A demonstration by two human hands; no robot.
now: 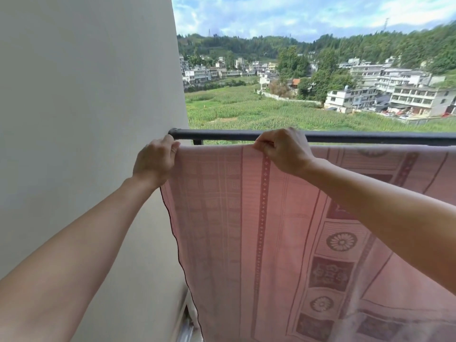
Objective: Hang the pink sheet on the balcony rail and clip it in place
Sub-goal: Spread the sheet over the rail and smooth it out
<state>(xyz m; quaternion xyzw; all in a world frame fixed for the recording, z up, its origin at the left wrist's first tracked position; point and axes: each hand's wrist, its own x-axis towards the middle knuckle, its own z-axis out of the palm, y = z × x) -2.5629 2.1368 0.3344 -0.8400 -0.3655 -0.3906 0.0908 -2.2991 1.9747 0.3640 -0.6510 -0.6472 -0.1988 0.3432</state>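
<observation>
- Our left hand (154,162) is gripping the sheet (246,218) at its top left corner, fingers (172,145) curled round the edge.
- Our right hand (283,151) is pinching the top edge nearby.
- The sheet is hanging just below the rail (222,135), beside the wall (86,95).

The pink sheet (246,218) is thin woven cloth, soft and not shiny, with darker pink stripes and flower shapes woven in and a dark stitched edge. The balcony rail (222,135) is a round black metal bar that looks smooth and dull. The wall (86,95) is plain, flat, pale paint.
</observation>
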